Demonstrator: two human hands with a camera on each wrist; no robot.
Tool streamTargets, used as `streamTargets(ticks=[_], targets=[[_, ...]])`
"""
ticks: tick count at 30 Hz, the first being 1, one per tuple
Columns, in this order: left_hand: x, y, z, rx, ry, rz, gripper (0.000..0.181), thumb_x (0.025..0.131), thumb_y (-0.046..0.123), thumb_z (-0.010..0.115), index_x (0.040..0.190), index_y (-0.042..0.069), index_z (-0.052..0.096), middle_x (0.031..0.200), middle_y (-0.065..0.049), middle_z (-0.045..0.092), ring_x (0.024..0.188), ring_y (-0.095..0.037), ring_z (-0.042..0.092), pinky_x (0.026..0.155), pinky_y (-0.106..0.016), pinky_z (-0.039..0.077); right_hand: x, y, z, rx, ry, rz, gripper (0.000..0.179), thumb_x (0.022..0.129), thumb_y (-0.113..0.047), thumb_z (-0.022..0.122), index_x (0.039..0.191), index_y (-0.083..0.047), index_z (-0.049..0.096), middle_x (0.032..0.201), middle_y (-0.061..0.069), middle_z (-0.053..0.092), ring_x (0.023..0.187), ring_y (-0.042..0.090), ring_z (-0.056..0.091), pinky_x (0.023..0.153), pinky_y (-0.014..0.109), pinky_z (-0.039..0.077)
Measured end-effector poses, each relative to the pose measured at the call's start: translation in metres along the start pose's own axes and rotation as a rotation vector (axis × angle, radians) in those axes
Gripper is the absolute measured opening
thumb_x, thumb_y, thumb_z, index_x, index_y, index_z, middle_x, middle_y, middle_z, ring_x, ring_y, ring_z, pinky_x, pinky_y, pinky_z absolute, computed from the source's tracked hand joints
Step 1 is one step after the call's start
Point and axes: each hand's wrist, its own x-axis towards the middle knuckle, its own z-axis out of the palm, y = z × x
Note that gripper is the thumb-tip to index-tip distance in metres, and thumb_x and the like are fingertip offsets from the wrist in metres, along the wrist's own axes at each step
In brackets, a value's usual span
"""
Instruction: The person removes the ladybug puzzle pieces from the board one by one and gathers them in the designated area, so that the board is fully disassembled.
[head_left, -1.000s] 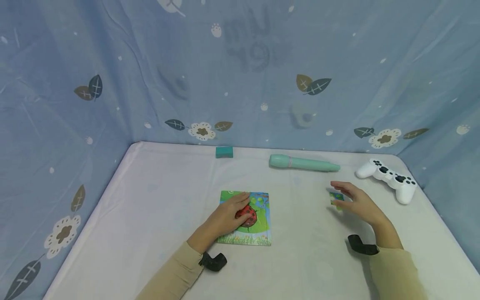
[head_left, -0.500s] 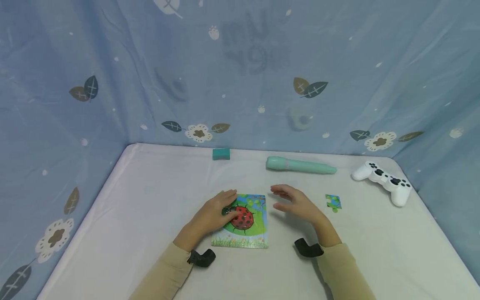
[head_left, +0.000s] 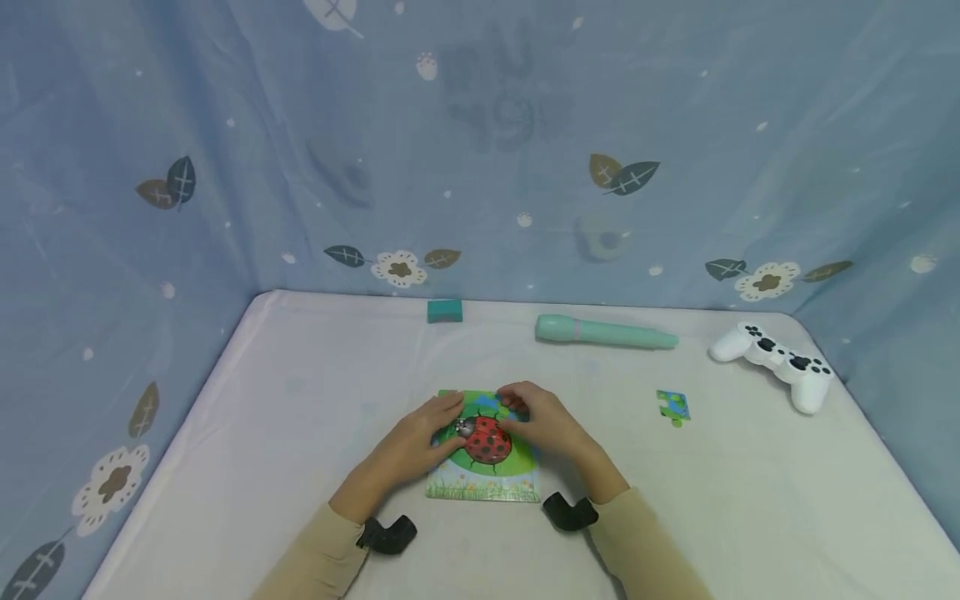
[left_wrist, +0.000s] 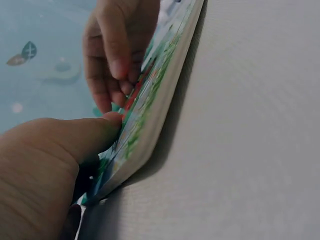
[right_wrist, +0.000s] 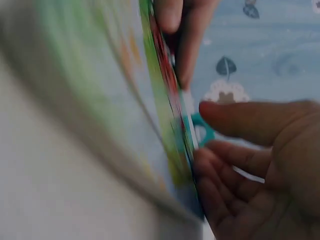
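A square ladybug jigsaw puzzle (head_left: 483, 483), with a green and blue picture and grass along its near edge, lies flat on the white table. My left hand (head_left: 415, 442) rests on its left side, thumb over the picture. My right hand (head_left: 546, 423) is over its upper right part, fingers bent down at the surface, thumb apart from them; nothing shows pinched between them. A loose jigsaw piece (head_left: 676, 407), green and blue, lies on the table to the right, away from both hands. The fingers hide parts of the puzzle's left and upper right.
Behind the puzzle are a small teal block (head_left: 445, 311) and a mint-green toy microphone (head_left: 606, 332). A white game controller (head_left: 772, 364) lies near the table's right edge. Blue patterned cloth (head_left: 480, 167) hangs behind the table and along its sides.
My right hand has left the loose piece on the table and moved left to the puzzle's upper right. My left hand has slid slightly left, uncovering more of the ladybug.
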Motion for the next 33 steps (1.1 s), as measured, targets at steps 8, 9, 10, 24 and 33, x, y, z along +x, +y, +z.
streamTargets(ticks=[8, 9, 10, 24, 33], targets=[[0.0, 0.0, -0.002, -0.005, 0.038, 0.025, 0.06, 0.088, 0.036, 0.066, 0.136, 0.003, 0.051, 0.146, -0.007, 0.044, 0.135, -0.027, 0.041, 0.108, -0.043, 0.04, 0.001, -0.005, 0.018, -0.124, 0.113, -0.014, 0.041, 0.084, -0.018, 0.073, 0.119, -0.002, 0.059, 0.1, 0.004, 0.055, 0.089, 0.014, 0.052, 0.079, 0.033, 0.051], [0.0, 0.0, -0.003, -0.001, 0.038, 0.026, 0.06, 0.088, 0.037, 0.066, 0.136, 0.003, 0.051, 0.146, -0.006, 0.044, 0.135, -0.026, 0.041, 0.108, -0.042, 0.04, 0.001, -0.005, 0.019, -0.128, 0.122, -0.009, 0.041, 0.084, -0.018, 0.073, 0.119, -0.002, 0.059, 0.098, 0.003, 0.055, 0.088, 0.013, 0.05, 0.078, 0.032, 0.05], [0.001, 0.0, -0.003, 0.004, 0.038, 0.028, 0.06, 0.088, 0.037, 0.066, 0.136, 0.003, 0.051, 0.146, -0.007, 0.044, 0.135, -0.027, 0.041, 0.108, -0.043, 0.04, 0.001, -0.005, 0.02, -0.13, 0.13, -0.004, 0.041, 0.083, -0.017, 0.073, 0.119, -0.002, 0.059, 0.097, 0.003, 0.054, 0.087, 0.013, 0.049, 0.077, 0.032, 0.049], [0.0, -0.001, -0.002, -0.007, 0.004, 0.015, 0.062, 0.089, 0.037, 0.065, 0.137, 0.002, 0.048, 0.148, -0.008, 0.042, 0.137, -0.029, 0.038, 0.109, -0.045, 0.039, 0.0, -0.006, 0.024, -0.07, 0.121, 0.058, 0.045, 0.082, -0.013, 0.074, 0.123, -0.003, 0.058, 0.097, 0.003, 0.05, 0.086, 0.013, 0.043, 0.076, 0.032, 0.044], [0.0, -0.001, -0.002, -0.008, 0.008, 0.014, 0.061, 0.09, 0.037, 0.064, 0.137, 0.002, 0.049, 0.148, -0.008, 0.042, 0.137, -0.029, 0.038, 0.109, -0.045, 0.039, 0.001, -0.004, 0.024, -0.06, 0.156, 0.032, 0.042, 0.081, -0.012, 0.075, 0.12, -0.005, 0.059, 0.105, 0.006, 0.053, 0.092, 0.016, 0.047, 0.082, 0.037, 0.047]])
